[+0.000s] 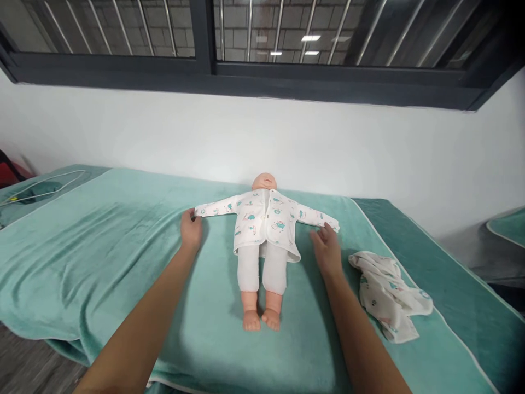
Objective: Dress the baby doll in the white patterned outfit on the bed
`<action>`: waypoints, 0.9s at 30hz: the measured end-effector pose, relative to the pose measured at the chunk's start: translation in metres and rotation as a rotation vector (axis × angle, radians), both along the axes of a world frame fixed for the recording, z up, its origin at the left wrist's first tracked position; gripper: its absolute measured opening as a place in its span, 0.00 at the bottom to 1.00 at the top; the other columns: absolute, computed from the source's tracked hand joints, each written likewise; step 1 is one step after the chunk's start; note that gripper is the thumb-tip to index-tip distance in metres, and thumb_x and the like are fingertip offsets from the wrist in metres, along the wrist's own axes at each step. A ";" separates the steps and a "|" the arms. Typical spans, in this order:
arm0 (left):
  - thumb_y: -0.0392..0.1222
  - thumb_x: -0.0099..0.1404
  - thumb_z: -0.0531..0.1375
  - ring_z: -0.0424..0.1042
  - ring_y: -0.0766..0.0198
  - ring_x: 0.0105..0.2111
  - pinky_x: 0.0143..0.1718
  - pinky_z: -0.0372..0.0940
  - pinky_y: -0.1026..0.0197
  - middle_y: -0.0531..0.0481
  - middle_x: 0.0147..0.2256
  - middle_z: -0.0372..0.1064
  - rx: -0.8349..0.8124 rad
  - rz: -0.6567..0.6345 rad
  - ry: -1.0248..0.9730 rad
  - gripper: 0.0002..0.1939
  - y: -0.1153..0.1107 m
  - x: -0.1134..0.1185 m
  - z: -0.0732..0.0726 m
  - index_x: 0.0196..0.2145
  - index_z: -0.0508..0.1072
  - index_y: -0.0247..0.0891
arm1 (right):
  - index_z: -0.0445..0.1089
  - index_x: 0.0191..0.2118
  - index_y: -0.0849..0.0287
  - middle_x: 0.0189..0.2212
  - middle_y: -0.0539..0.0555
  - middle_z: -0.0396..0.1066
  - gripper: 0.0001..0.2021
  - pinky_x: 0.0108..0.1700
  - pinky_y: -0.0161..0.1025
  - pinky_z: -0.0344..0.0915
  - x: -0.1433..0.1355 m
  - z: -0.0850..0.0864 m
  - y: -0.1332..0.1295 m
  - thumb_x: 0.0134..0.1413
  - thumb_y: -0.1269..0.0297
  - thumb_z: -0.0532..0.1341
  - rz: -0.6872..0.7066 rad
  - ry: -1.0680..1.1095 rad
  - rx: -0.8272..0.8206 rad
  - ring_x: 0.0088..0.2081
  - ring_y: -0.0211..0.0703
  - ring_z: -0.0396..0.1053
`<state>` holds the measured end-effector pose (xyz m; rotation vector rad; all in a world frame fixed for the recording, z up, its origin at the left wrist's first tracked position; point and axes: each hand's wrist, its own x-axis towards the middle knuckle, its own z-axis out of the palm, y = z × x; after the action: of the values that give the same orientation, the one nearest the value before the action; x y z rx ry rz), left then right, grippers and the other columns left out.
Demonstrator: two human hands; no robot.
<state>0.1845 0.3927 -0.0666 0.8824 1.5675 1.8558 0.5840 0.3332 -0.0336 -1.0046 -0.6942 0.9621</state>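
Surface: teal towel [102,246] on a table, filling the lower frame
Doll: doll [264,241] at centre, lengthwise, head toward wall
Left hand: left hand [191,229] pinching its left-frame cuff
Right hand: right hand [326,247] open, flat beside the other cuff

I see a white cotton baby jacket [264,219] printed with small teal figures, plain white leggings [262,268], a crumpled white printed cloth [389,293], a teal terry towel [102,246] edged white, and a dark grey window frame [246,76].
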 end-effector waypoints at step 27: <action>0.29 0.55 0.59 0.66 0.54 0.52 0.61 0.57 0.52 0.45 0.46 0.69 -0.049 -0.032 0.329 0.16 -0.026 -0.002 0.003 0.41 0.72 0.40 | 0.73 0.45 0.50 0.53 0.56 0.71 0.15 0.69 0.69 0.38 -0.017 0.021 -0.110 0.49 0.70 0.64 -0.276 -1.105 0.190 0.62 0.58 0.59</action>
<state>0.1829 0.3672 -0.0632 1.2310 1.7712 1.7054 0.5671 0.2235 -0.0127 -1.3924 -1.4670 0.0141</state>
